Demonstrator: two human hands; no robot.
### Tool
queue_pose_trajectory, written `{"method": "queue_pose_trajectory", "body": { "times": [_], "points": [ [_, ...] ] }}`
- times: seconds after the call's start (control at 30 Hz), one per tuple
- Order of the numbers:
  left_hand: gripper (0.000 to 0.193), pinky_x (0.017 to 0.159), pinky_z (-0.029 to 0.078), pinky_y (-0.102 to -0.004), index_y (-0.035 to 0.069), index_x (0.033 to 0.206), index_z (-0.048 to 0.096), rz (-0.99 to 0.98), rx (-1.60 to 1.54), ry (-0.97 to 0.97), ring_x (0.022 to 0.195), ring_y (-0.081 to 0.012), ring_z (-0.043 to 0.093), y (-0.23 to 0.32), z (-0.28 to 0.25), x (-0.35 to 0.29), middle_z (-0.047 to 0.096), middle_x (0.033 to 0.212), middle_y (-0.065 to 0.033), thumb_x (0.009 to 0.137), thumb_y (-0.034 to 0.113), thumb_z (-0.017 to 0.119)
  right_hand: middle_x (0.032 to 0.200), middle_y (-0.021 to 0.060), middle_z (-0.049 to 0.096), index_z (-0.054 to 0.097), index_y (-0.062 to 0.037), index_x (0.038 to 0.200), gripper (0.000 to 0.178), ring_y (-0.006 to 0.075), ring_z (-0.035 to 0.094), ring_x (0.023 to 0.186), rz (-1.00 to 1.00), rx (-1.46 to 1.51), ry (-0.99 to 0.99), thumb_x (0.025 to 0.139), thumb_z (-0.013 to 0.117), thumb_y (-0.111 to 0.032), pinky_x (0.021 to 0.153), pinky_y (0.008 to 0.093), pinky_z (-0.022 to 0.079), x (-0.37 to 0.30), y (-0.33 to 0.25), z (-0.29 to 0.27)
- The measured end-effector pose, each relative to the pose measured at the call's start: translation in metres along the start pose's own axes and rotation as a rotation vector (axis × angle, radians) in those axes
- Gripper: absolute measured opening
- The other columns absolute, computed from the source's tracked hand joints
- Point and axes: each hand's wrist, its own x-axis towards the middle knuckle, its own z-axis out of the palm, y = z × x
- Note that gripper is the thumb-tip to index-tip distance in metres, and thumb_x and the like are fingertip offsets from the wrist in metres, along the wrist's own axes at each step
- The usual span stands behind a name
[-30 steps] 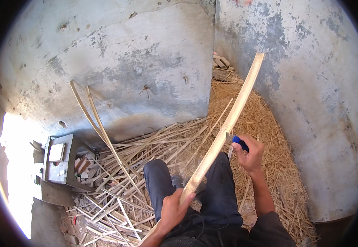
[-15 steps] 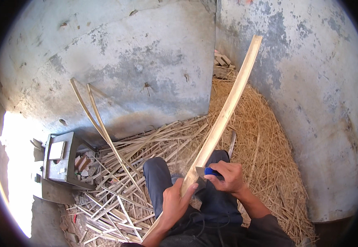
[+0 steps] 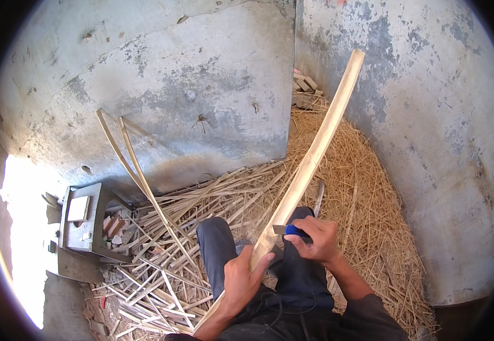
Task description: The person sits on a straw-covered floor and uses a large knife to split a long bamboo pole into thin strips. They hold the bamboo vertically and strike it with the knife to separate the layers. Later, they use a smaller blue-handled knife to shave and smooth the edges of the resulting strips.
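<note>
A long pale split-bamboo strip (image 3: pixel 314 153) slants from my lap up toward the far right, its far end raised in front of the wall. My left hand (image 3: pixel 240 282) is wrapped around its lower part, thumb along the near side. In my right hand (image 3: pixel 318 241) is a knife (image 3: pixel 296 231) with a blue handle, held in a closed grip. Its short, wide grey blade points left and meets the strip's right edge just above my left hand. Whether the blade cuts into the bamboo cannot be seen.
Cut strips (image 3: pixel 216 199) litter the floor at left, and straw-like shavings (image 3: pixel 366 227) heap up at right. Two long strips (image 3: pixel 155 200) lean on the left wall (image 3: pixel 167 74). A small dark wooden stand (image 3: pixel 91 238) is at far left. A narrow grey piece (image 3: pixel 319 198) lies beyond my right knee.
The knife has shifted slightly up along the strip, and its blade has turned to lie more level. My left hand keeps its hold in nearly the same place.
</note>
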Motion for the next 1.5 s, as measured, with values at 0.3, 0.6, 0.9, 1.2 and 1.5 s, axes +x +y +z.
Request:
{"method": "queue_pose_trajectory", "body": {
  "times": [0.3,0.6,0.9,1.2,1.5],
  "points": [
    [0.042,0.060,0.051,-0.0501,-0.001,0.098,0.064,-0.021,0.052,-0.038,0.068,-0.0473,0.068,-0.012,-0.007,-0.010,0.067,0.071,-0.0256,0.100,0.039,0.075,0.079,0.0103,0.073,0.076,-0.0036,0.095,0.035,0.0257,0.071,0.061,0.123,-0.042,0.135,0.094,0.081,-0.038,0.054,0.0348,0.054,0.008,0.027,-0.010],
    [0.041,0.056,0.047,-0.0476,-0.002,0.094,0.065,-0.065,0.035,-0.056,0.061,-0.0419,0.064,-0.031,-0.011,-0.025,0.063,0.066,-0.0237,0.101,0.037,0.075,0.089,0.0130,0.078,0.077,-0.0009,0.099,0.035,0.0268,0.077,0.072,0.130,-0.048,0.106,0.096,0.079,-0.036,0.062,0.0350,0.058,0.017,0.067,-0.014],
    [0.043,0.053,0.043,-0.0442,-0.003,0.092,0.067,-0.163,0.036,-0.077,0.054,-0.0334,0.055,-0.042,-0.018,-0.043,0.058,0.061,-0.0203,0.101,0.039,0.074,0.072,0.0099,0.067,0.075,0.0016,0.096,0.042,0.0196,0.063,0.059,0.174,-0.028,0.149,0.101,0.073,-0.040,0.055,0.0335,0.047,0.030,0.105,-0.009],
    [0.044,0.054,0.045,-0.0445,-0.002,0.091,0.066,-0.285,0.086,-0.185,0.055,-0.0372,0.061,-0.071,-0.033,-0.078,0.059,0.062,-0.0218,0.103,0.040,0.073,0.073,0.0108,0.070,0.079,-0.0014,0.102,0.044,0.0190,0.065,0.063,0.483,-0.155,0.092,0.104,0.067,-0.044,0.060,0.0359,0.048,0.054,0.197,-0.020],
    [0.044,0.057,0.047,-0.0386,0.000,0.101,0.071,-0.345,0.167,-0.223,0.058,-0.0195,0.058,-0.132,-0.045,-0.114,0.063,0.068,-0.0085,0.105,0.043,0.070,0.083,0.0139,0.070,0.077,0.0003,0.104,0.056,0.0249,0.063,0.074,0.869,-0.420,0.131,0.108,0.057,-0.052,0.072,0.0433,0.049,0.014,0.343,-0.082]
  ]
}}
